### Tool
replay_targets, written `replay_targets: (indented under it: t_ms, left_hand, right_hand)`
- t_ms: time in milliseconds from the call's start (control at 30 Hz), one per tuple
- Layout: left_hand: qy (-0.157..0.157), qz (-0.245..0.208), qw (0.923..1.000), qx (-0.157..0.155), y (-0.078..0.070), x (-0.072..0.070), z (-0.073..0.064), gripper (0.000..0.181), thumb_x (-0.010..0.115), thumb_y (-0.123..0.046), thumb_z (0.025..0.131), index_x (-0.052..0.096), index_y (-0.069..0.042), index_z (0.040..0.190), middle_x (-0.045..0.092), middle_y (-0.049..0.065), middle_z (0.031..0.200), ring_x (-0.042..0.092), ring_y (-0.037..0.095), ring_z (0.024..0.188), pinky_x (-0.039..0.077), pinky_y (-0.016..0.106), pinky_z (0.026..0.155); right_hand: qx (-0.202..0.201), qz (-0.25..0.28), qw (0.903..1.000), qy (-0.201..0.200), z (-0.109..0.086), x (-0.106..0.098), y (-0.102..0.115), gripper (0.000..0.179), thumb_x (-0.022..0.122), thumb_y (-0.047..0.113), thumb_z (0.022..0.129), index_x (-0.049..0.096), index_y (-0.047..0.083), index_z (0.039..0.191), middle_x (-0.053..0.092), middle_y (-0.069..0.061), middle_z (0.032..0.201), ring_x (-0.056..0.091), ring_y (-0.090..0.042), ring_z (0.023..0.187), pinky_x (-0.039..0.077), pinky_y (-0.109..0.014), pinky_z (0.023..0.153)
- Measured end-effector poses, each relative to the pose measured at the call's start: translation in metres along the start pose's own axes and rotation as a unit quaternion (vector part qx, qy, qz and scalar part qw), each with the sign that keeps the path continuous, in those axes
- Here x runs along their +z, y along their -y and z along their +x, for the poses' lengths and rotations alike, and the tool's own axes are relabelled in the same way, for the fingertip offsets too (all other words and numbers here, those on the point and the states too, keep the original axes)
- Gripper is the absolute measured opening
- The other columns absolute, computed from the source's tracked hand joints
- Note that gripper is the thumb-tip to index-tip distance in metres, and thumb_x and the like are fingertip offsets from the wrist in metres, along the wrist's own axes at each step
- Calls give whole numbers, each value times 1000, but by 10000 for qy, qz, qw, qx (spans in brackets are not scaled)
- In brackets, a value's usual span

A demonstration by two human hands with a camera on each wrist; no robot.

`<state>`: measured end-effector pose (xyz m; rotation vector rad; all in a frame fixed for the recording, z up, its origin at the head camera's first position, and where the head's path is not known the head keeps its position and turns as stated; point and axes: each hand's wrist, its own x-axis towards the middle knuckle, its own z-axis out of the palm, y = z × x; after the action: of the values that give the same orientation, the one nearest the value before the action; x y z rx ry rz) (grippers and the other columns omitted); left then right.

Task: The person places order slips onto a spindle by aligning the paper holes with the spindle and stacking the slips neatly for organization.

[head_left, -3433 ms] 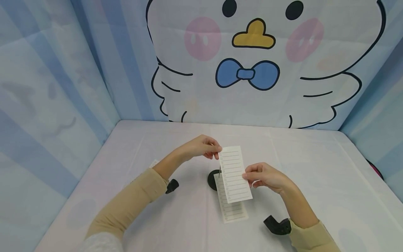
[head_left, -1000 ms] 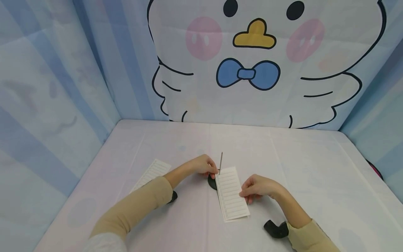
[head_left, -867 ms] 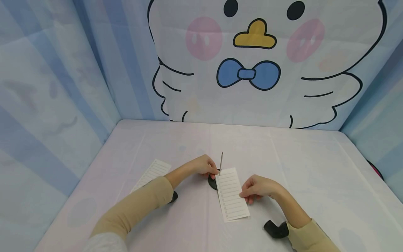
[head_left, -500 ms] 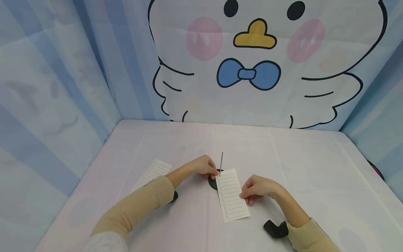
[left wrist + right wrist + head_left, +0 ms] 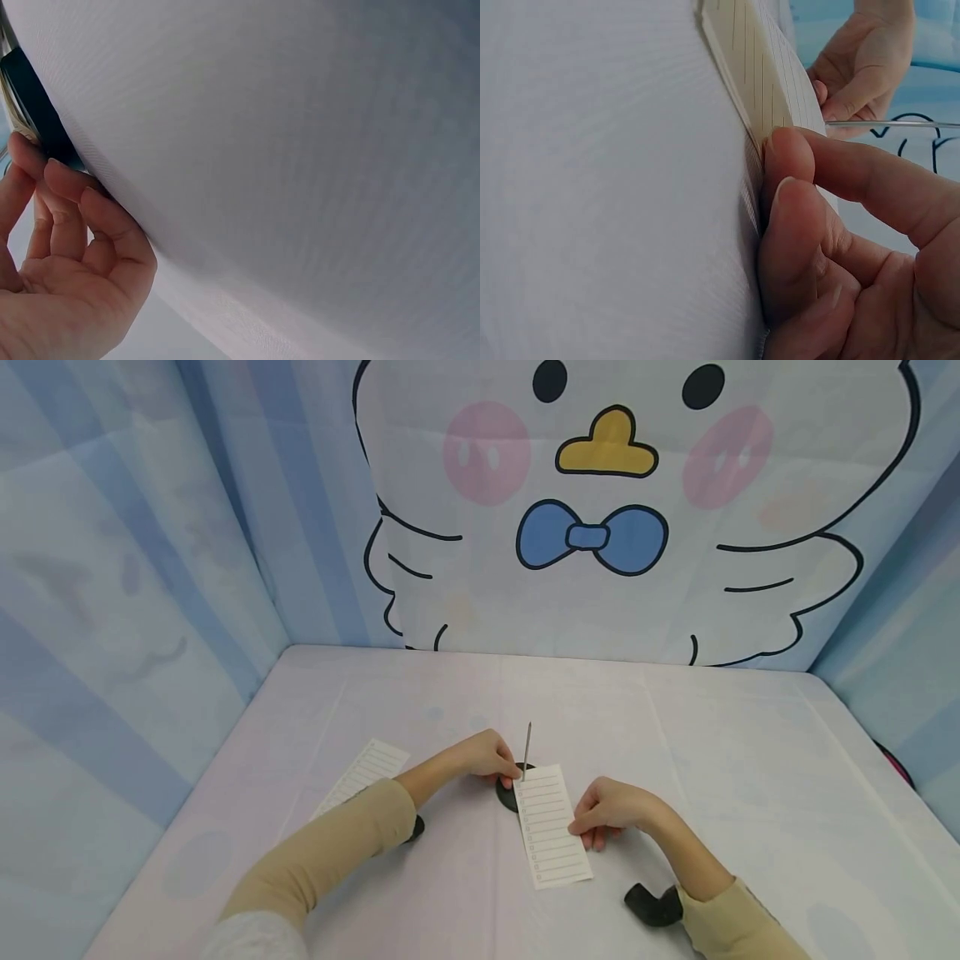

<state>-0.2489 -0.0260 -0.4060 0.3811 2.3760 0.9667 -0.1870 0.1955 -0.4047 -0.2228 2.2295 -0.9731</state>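
Observation:
A lined checklist slip point(image 5: 555, 835) lies slanted in front of a spike paper holder with a thin metal spike point(image 5: 527, 745) and a round black base point(image 5: 506, 797). The spike rises through the slip's top left corner. My left hand point(image 5: 483, 755) pinches that corner, thumb and index finger right beside the spike. On the slip's right edge, my right hand point(image 5: 617, 807) grips the paper between thumb and fingers. In the right wrist view more slip layers point(image 5: 742, 60) show beneath the top one, by the right fingertips point(image 5: 789, 161). The left palm point(image 5: 67, 300) faces its wrist camera.
More lined paper point(image 5: 367, 767) lies to the left, partly covered by the left sleeve point(image 5: 322, 843). A black wrist camera point(image 5: 654, 906) hangs by the right cuff. White cloth point(image 5: 420, 693) covers the table, and a printed curtain point(image 5: 450, 585) stands behind it.
The top slip, held up over a lower one 3.4 s ago, has come down the spike onto it. Both hands lowered with it. In the last second it settled slightly further.

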Motion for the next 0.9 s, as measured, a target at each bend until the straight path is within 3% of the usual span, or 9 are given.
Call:
replay_targets:
  t_ms: [367, 600, 733, 900]
  left_hand:
    - [388, -296, 9988, -101, 3, -6, 1, 16, 65, -19, 84, 70, -5, 77, 59, -4, 56, 45, 9, 48, 34, 20, 47]
    - [725, -687, 9948, -181, 9, -21, -3, 22, 58, -25, 88, 67, -6, 96, 65, -2, 72, 56, 11, 61, 43, 22, 57]
    - [550, -579, 9967, -121, 14, -39, -13, 28, 57, -28, 90, 64, -7, 106, 67, 1, 85, 59, 15, 74, 46, 27, 66]
    - [121, -238, 9989, 387, 22, -67, -35, 28, 53, -23, 93, 59, -2, 110, 65, 9, 92, 60, 26, 86, 47, 35, 77]
  right_hand:
    - [-80, 32, 9999, 65, -1, -1, -1, 17, 69, 14, 78, 65, 2, 65, 59, -1, 53, 49, -7, 43, 29, -18, 42]
    - [-138, 55, 9998, 117, -1, -1, -1, 18, 69, 14, 79, 64, 2, 66, 59, -1, 53, 49, -7, 43, 29, -18, 42]
    - [-147, 59, 9998, 112, -2, -1, 0, 17, 69, 13, 79, 64, 2, 66, 59, -1, 53, 49, -7, 43, 29, -19, 42]
    - [-135, 56, 9998, 105, -2, -1, 1, 17, 69, 13, 79, 64, 2, 66, 59, -1, 54, 49, -8, 43, 29, -19, 42]
